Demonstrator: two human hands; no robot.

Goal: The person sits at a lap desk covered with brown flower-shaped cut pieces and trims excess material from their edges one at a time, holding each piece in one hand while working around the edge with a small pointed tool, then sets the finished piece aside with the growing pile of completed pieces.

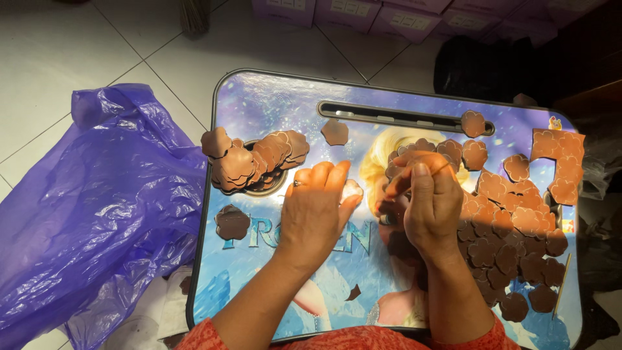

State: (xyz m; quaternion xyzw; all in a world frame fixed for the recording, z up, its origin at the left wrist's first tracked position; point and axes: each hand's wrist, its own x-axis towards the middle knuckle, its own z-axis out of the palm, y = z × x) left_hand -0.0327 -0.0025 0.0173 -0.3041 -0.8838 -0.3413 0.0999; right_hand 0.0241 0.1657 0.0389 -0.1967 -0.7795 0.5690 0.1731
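My left hand [315, 209] rests palm down in the middle of a colourful printed lap tray [272, 104], fingers together over a small pale piece [352, 190]. My right hand [429, 202] sits just to its right, fingers pinched on a brown flower-shaped cutout [405, 162]. A stack of the same brown cutouts [256, 162] lies at the tray's left. Several loose cutouts [512, 227] are spread over the tray's right side. A brown sheet with flower shapes punched out [558, 162] lies at the far right.
A crumpled purple plastic bag [97, 214] lies on the tiled floor to the left. Lilac boxes [363, 11] stand along the top edge. A dark bag [479, 68] sits behind the tray. A thin stick [562, 284] lies at the tray's right edge.
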